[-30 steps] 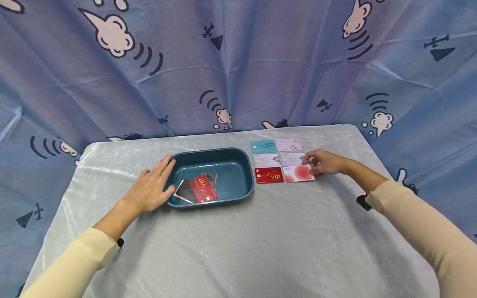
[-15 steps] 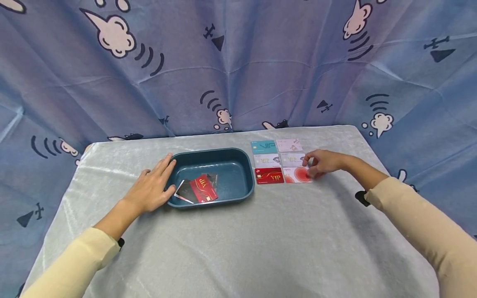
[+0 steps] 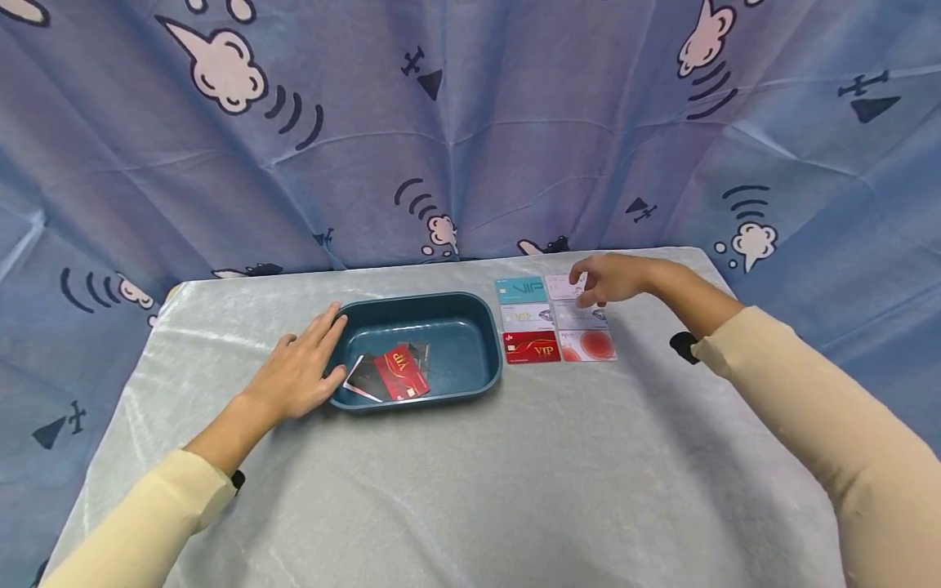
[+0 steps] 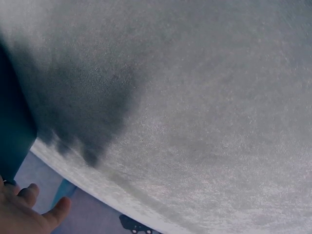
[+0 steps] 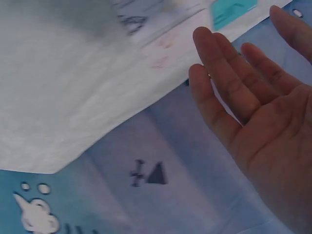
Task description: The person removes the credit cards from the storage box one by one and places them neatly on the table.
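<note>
My left hand (image 3: 297, 367) rests with extended fingers on the left rim of a dark blue tray (image 3: 488, 343). Inside the tray lie a red VIP card (image 3: 401, 371) and a dark card (image 3: 366, 377), overlapping. Over a block of cards to the right hovers my right hand (image 3: 613, 279), thumb and fingers apart and holding nothing. It partly covers a pale pink card (image 3: 556, 286) and a silver VIP card (image 3: 569, 316). The block also has a teal card (image 3: 520, 290), a white VIP card (image 3: 524, 317), a red card (image 3: 531, 347) and a red-circle card (image 3: 588, 345).
A pale grey cloth (image 3: 470, 490) covers the table. Behind it hangs a blue patterned curtain (image 3: 470, 163). The right wrist view shows the table's cloth edge (image 5: 112, 129) near my hand.
My right hand has let go of the red-circle card, which now lies beside the red card, and has moved up and left over the pale pink card. The left hand stays put.
</note>
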`<state>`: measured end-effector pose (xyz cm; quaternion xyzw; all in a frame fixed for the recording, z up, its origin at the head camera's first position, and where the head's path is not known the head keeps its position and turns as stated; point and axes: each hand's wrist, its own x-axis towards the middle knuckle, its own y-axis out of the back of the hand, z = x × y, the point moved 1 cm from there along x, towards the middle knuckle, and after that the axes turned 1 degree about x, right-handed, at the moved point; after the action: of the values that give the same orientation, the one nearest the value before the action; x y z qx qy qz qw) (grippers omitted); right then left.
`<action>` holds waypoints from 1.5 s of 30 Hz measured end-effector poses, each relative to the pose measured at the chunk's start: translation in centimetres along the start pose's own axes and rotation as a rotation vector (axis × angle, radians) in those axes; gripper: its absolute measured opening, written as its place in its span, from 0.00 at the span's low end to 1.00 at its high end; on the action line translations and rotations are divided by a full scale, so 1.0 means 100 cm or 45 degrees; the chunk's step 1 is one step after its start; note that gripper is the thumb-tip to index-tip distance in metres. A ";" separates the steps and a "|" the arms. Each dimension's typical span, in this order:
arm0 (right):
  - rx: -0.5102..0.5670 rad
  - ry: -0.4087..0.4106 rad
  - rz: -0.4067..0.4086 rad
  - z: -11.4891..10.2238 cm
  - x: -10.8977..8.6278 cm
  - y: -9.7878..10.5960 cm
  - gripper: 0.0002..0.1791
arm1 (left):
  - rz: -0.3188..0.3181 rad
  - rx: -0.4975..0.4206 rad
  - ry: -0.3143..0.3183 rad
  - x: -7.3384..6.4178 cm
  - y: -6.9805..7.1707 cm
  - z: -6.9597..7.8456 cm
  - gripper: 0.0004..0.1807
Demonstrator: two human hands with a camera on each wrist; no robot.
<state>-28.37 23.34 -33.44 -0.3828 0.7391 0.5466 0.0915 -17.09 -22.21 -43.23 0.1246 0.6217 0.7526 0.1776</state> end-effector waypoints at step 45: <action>0.241 0.456 0.068 -0.152 0.094 -0.042 0.19 | -0.004 -0.007 0.015 0.000 0.001 0.000 0.41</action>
<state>-27.77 5.12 -35.92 -0.4438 0.8016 0.4002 -0.0205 -17.10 -22.18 -43.15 0.1187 0.6208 0.7549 0.1754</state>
